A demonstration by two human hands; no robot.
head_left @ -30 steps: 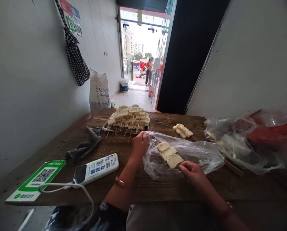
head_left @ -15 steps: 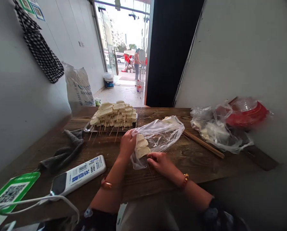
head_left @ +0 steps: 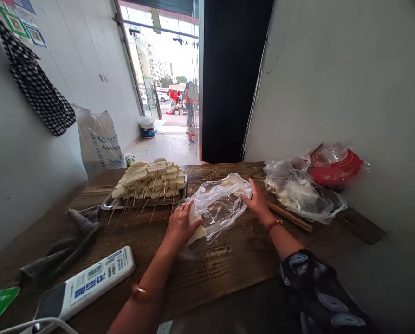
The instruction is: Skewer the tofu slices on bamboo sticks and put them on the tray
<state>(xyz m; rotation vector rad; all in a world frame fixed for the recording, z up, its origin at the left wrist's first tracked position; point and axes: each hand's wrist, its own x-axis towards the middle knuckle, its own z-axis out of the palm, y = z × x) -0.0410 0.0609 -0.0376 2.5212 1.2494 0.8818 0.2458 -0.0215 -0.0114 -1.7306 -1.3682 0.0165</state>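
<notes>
A clear plastic bag (head_left: 224, 206) lies crumpled between my hands on the dark wooden table. My left hand (head_left: 182, 224) grips its near left side, the thumb lying over pale, flat food slices (head_left: 197, 234) that are partly hidden. At the bag's far right end, my right hand (head_left: 259, 202) pinches the film between thumb and fingers. More pale food (head_left: 236, 182) shows through the far part of the bag. One thin wooden skewer (head_left: 206, 267) points toward me just below the slices. Left of the bag, a metal tray (head_left: 108, 204) bears a stack of skewered pale slices (head_left: 152, 178).
A bundle of wooden skewers (head_left: 293, 218) lies right of my right hand. Beyond it are another plastic bag (head_left: 301, 195) and a red container (head_left: 338, 171). To the left lie a grey cloth (head_left: 78, 232) and a white device (head_left: 96, 280) with a cable. A person stands outside the doorway.
My right hand has left the slices and skewer at the near side and moved to the bag's far right end. My left hand has shifted down over the slices. The view has turned slightly right.
</notes>
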